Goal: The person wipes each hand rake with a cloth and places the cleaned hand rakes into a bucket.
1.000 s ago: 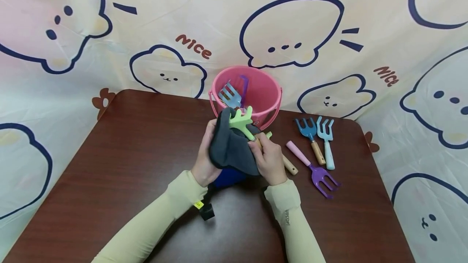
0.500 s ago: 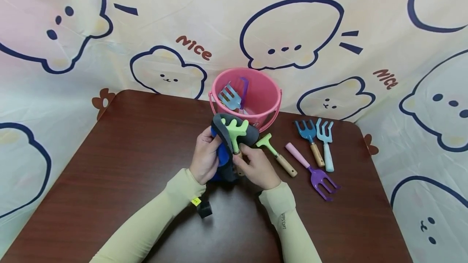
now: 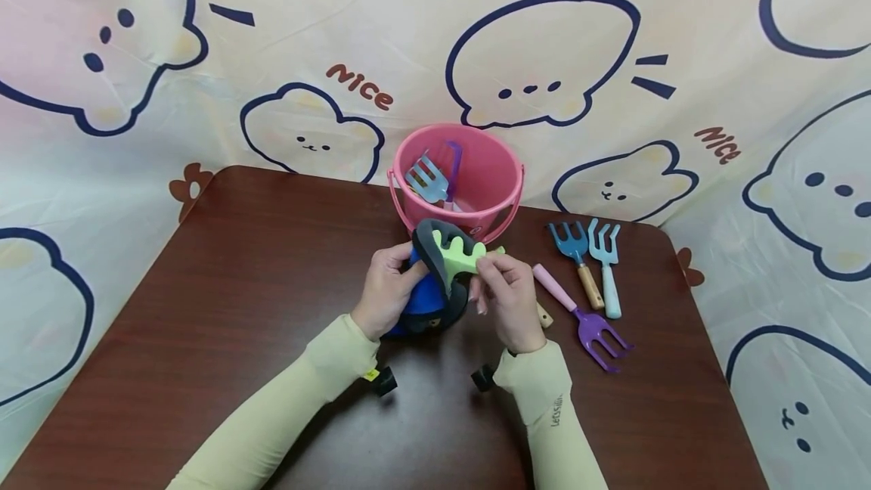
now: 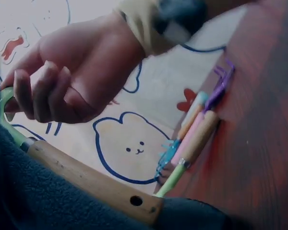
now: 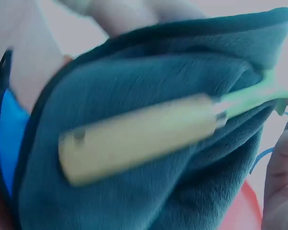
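Green rake (image 3: 457, 259) pinched by R hand (image 3: 506, 301), L hand (image 3: 388, 289) apparently gripping grey cloth (image 3: 435, 244)

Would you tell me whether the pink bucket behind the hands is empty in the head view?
No: the pink bucket holds a light blue fork tool and a purple tool leaning inside it.

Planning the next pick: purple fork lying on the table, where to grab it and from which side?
Take the purple fork by its pink handle, probably from above, fingers closing across its width. The handle lies flat, pointing up-left toward the pink bucket, tines toward the near right. The wood-handled blue fork lies close on the far side, and the right hand is just left, so straight down looks clearest.
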A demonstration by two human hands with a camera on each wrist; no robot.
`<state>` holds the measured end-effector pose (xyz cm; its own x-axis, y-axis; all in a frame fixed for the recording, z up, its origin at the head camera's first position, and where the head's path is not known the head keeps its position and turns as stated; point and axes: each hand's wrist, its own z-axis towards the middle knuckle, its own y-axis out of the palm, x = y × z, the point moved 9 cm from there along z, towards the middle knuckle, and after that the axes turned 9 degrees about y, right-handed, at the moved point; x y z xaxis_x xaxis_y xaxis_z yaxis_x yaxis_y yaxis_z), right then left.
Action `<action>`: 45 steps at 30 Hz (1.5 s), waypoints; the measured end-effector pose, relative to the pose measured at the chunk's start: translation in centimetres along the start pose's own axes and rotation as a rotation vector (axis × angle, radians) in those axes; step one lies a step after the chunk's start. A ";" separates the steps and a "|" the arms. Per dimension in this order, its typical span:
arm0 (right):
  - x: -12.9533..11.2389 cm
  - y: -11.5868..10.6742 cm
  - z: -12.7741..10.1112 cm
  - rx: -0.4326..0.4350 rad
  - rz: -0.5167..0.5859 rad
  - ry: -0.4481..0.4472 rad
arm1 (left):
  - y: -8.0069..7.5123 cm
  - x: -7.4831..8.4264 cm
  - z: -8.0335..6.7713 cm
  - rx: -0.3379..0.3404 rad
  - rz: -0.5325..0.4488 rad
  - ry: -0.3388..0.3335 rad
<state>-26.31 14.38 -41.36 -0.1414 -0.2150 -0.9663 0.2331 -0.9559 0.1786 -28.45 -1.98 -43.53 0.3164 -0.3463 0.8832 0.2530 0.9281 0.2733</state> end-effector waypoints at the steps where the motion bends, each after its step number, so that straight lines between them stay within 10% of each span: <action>1: 0.2 -0.2 0.1 0.003 0.060 0.023 | 0.0 -0.1 0.0 0.011 -0.032 -0.002; 10: 0.0 -2.6 0.4 0.073 0.399 -0.039 | -0.3 -1.2 -0.3 0.102 -0.249 -0.005; 15: 0.6 -0.7 0.2 -0.011 0.388 0.017 | 1.6 -1.6 -1.2 -0.085 0.047 -0.004; 19: 1.7 0.3 0.1 -0.028 0.319 0.124 | 2.1 -0.8 -1.6 -0.125 0.280 0.146; 24: 2.2 -0.1 0.3 -0.004 0.154 0.245 | 1.8 0.2 -1.3 -0.104 0.320 0.298; 45: 2.9 -1.3 0.6 0.101 0.167 0.252 | 3.6 -2.3 -2.2 -0.403 0.603 0.328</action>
<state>-27.65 14.89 -44.32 0.1362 -0.3264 -0.9354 0.1342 -0.9294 0.3439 -26.27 1.82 -45.38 0.7412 0.1194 0.6606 0.2437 0.8691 -0.4304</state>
